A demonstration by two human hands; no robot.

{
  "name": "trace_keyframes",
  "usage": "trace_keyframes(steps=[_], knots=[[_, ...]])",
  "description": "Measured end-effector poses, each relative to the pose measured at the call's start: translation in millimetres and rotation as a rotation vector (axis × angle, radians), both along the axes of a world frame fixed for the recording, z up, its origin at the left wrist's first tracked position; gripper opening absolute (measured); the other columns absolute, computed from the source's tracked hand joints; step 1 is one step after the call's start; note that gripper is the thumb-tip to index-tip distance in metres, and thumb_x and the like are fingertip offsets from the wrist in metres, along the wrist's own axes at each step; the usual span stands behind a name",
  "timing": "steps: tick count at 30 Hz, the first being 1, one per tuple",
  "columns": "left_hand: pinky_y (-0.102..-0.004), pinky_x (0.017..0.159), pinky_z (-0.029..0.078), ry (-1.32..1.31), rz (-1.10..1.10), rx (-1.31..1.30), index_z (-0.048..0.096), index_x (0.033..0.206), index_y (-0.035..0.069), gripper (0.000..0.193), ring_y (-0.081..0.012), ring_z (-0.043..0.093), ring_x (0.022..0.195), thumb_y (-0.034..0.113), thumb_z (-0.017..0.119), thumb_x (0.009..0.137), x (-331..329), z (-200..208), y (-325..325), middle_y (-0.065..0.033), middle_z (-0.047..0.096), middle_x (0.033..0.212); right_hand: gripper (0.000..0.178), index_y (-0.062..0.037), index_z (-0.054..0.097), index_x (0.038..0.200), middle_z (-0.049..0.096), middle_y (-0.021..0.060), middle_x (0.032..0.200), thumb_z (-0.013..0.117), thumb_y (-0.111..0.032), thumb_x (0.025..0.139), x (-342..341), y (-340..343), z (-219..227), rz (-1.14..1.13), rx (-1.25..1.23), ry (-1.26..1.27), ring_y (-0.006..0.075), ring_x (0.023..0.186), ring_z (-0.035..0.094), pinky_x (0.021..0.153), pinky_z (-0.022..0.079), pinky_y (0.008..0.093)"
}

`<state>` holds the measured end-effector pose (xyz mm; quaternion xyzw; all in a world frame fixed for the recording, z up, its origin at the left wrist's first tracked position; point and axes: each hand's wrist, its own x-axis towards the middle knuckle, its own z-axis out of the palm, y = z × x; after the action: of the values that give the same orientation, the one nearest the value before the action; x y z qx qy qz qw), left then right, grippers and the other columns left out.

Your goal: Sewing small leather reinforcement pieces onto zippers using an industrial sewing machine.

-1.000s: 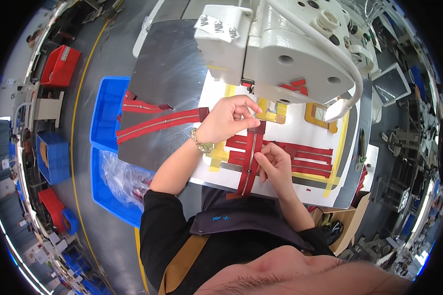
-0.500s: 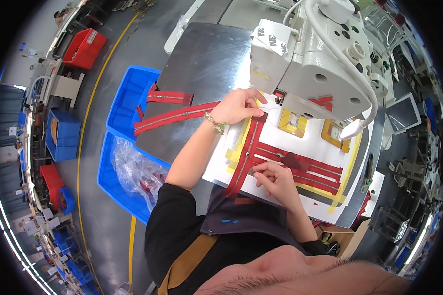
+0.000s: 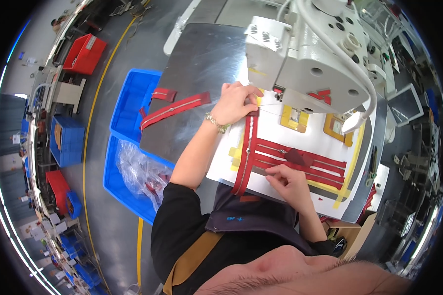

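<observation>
My left hand (image 3: 235, 102) is closed in a pinch at the top end of a red zipper strip (image 3: 248, 145) with a metal zip. That strip runs down over the white work plate (image 3: 224, 160) and past its near edge. A thin thread stretches from beside these fingertips toward the needle area of a white sewing machine (image 3: 312, 73). My right hand (image 3: 291, 187) has loosely curled fingers, thumb and forefinger apart, with nothing visible between them. It is just nearer than several more red zipper strips (image 3: 325, 178) lying crosswise, with a dark red tab (image 3: 298, 156) on them.
Two red zipper strips (image 3: 177, 109) lie at the metal table's (image 3: 202, 54) left edge. Beyond it stand blue bins (image 3: 108, 169), one holding clear plastic film (image 3: 133, 167). Yellow-framed clamps (image 3: 294, 120) lie under the machine head. Snips (image 3: 371, 174) rest at the right edge.
The two loose zipper strips at the left have slid further toward the table's left edge. My right hand has drawn rightward from the upright strip; my left hand keeps its pinch. The view has shifted slightly.
</observation>
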<state>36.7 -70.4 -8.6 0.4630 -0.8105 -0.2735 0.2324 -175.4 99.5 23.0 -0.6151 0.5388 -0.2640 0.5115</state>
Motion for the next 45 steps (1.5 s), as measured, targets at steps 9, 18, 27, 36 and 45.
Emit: trace_keyframes(steps=[9,18,27,36,45], knots=[[-0.0356,0.078,0.042,0.137,-0.369,-0.040,0.066,0.091,0.011,0.018,-0.0232,0.057,0.087,0.019,0.071,0.076,-36.5,4.5,35.3,-0.0016,0.062,0.077,0.010,-0.0017,0.065,0.091,0.056,0.0060,0.060,0.069,-0.007,0.082,-55.3,-15.1,-1.6,-0.439,-0.303,0.294,0.0107,0.051,0.050,0.050,0.040,0.0240],[-0.0365,0.091,0.034,-0.056,-0.643,-0.084,0.060,0.109,0.014,0.039,-0.0211,0.048,0.106,0.021,0.075,0.073,-72.8,-11.9,62.6,-0.0024,0.053,0.107,0.013,-0.0021,0.065,0.094,0.054,0.0063,0.059,0.068,-0.009,0.084,-77.4,-26.3,3.3,-0.460,-0.292,0.367,0.0102,0.051,0.047,0.050,0.038,0.0262],[-0.0306,0.080,0.034,0.246,-0.615,-0.087,0.066,0.087,0.017,0.017,-0.0145,0.054,0.084,0.011,0.073,0.072,-68.0,-1.2,50.9,0.0063,0.058,0.079,0.014,-0.0001,0.065,0.094,0.058,0.0031,0.064,0.064,-0.013,0.088,-83.2,-48.0,7.5,-0.256,-0.129,0.103,0.0075,0.056,0.048,0.053,0.040,0.0240],[-0.0280,0.075,0.038,0.322,-0.588,-0.633,0.066,0.082,0.019,0.016,-0.0114,0.058,0.087,0.012,0.069,0.068,-62.5,-4.1,66.4,0.0071,0.064,0.095,0.009,-0.0008,0.062,0.086,0.059,-0.0030,0.070,0.063,-0.008,0.090,-73.2,-62.0,-12.1,0.081,0.213,-0.321,-0.0008,0.055,0.045,0.046,0.030,0.0157],[-0.0284,0.071,0.037,0.298,-0.453,-0.736,0.069,0.094,0.020,0.027,-0.0122,0.054,0.078,0.014,0.071,0.068,-61.4,-5.8,70.0,0.0066,0.053,0.084,0.009,-0.0038,0.055,0.087,0.062,0.0042,0.070,0.063,-0.004,0.088,-64.2,-57.1,-32.0,-0.091,0.381,-0.729,0.0067,0.051,0.057,0.042,0.042,0.0179]])
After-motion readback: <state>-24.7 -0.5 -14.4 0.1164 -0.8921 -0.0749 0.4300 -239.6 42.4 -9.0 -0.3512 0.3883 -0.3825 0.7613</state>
